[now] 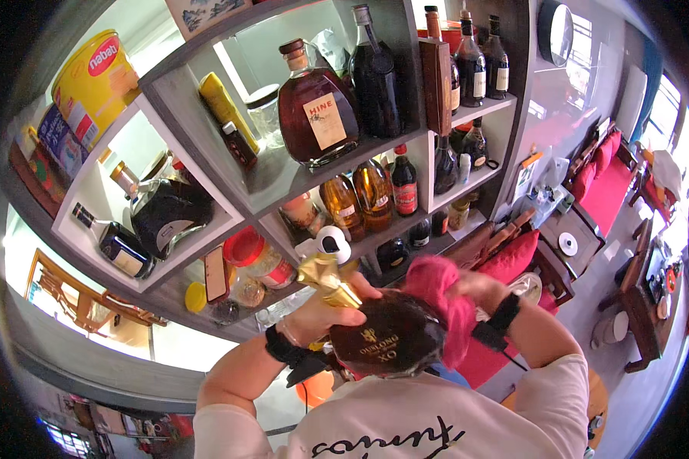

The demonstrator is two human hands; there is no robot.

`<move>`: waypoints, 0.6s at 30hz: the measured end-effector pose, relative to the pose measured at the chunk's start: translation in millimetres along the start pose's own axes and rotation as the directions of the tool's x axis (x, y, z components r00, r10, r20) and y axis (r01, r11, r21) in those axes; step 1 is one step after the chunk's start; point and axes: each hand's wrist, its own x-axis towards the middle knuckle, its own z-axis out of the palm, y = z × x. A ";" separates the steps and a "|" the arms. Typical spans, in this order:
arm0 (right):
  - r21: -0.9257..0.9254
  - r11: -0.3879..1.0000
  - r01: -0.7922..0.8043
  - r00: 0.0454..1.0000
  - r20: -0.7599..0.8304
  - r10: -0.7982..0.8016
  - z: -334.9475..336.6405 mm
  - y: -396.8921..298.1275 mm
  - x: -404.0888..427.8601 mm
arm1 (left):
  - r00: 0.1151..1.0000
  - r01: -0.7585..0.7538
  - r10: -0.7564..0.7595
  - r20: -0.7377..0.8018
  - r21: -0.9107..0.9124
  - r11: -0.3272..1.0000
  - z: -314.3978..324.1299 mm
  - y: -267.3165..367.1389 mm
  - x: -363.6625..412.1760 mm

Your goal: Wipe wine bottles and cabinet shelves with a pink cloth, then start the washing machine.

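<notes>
My left hand [316, 312] grips a dark XO liquor bottle [387, 338] by its neck, just below the gold foil cap [324, 275]. The bottle is tilted in front of my chest, its cap to the left and its gold-lettered dark side facing up. In my right hand [482, 290] is a bunched pink cloth [456, 324], which touches the bottle's base end and hangs down beside it. My right fingers are blurred and partly covered by the cloth. A white home camera [333, 244] stands on the shelf just beyond the bottle's cap.
Ahead, a grey shelf unit [247, 218] holds several bottles, among them a Hine cognac bottle [318, 109], and a red-lidded jar [258, 258]. An orange container [316, 387] is below my left wrist. At right are a wooden bench with red cushions [508, 255] and a dark wooden table [637, 292].
</notes>
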 end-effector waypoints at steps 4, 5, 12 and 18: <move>0.197 0.966 -0.166 0.979 0.151 0.138 15.8 45.8 2.1 | 0.967 0.162 -0.160 0.196 0.008 0.987 1.7 -13.7 12.9; 0.259 0.919 -0.298 0.945 0.213 0.247 14.5 50.2 0.7 | 0.970 0.161 -0.159 0.184 0.005 0.987 5.3 -14.1 13.7; 0.208 0.942 -0.261 0.951 0.223 0.214 14.0 45.9 -10.5 | 0.978 0.103 -0.085 -0.192 0.090 0.991 32.4 -16.5 4.5; 0.035 0.999 -0.025 0.997 -0.076 0.027 38.2 19.7 -23.8 | 0.921 0.138 -0.102 -0.377 0.070 0.988 35.5 -33.9 2.4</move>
